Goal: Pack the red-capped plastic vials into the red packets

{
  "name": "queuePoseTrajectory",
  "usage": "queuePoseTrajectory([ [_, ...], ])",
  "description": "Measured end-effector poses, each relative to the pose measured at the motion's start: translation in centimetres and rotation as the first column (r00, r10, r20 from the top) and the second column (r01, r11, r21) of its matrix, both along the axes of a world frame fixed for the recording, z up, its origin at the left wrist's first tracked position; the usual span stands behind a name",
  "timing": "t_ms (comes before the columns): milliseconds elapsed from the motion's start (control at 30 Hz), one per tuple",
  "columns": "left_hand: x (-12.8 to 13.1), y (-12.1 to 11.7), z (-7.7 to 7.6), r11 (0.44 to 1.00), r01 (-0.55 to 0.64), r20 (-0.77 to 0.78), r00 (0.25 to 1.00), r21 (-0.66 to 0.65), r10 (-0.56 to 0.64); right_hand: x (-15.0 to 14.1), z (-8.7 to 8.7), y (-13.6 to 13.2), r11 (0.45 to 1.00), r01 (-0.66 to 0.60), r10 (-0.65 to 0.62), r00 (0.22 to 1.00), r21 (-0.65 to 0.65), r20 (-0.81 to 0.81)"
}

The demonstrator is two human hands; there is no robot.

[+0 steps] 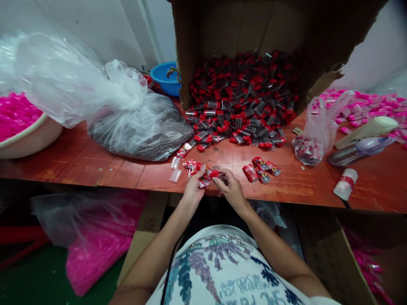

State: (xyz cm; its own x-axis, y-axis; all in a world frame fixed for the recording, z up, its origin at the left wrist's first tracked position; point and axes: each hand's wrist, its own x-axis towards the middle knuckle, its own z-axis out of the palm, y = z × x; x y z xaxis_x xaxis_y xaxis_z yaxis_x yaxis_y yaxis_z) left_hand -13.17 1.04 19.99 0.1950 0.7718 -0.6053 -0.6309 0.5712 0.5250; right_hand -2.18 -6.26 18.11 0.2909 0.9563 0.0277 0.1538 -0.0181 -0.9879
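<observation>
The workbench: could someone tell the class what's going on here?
At the red workbench, the left hand pinches a red printed wrapper while the right hand holds a small red-capped container against it. Several red packets lie to the right. Behind, many red-capped containers spill from a cardboard box, beside a knotted plastic bag.
</observation>
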Motion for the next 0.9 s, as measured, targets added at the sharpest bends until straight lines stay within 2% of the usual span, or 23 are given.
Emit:
queuePoseTrajectory([
  [133,0.0,-0.3,0.4,0.996,0.006,-0.036,0.999,0.085,-0.003,-0.1,0.1,-0.4,0.996,-0.074,0.066,0.989,-0.057,-0.132],
  [267,-0.4,-0.8,1.0,0.968,0.149,-0.078,0.988,0.202,-0.136,0.2,0.4,-0.4,0.997,-0.039,0.024,0.977,-0.065,-0.213],
  [533,-0.9,-1.3,1.4,0.916,0.195,-0.239,0.964,0.350,-0.114,1.1,0.8,-0.4,0.997,-0.044,0.043,0.999,0.058,0.015],
  [733,-1.3,-1.2,1.9,0.827,0.340,-0.319,0.925,0.447,-0.208,1.4,0.7,-0.4,0.999,-0.014,0.019,0.994,0.051,-0.108],
  [833,-1.2,-1.2,2.2,0.818,0.353,-0.312,0.923,0.453,-0.226,1.3,0.9,-0.6,0.998,0.051,-0.045,0.992,0.047,-0.120],
  [900,-1.0,-1.3,2.1,0.832,0.331,-0.292,0.932,0.446,-0.215,1.2,1.2,-0.7,0.995,0.078,-0.071,0.993,0.065,-0.095],
])
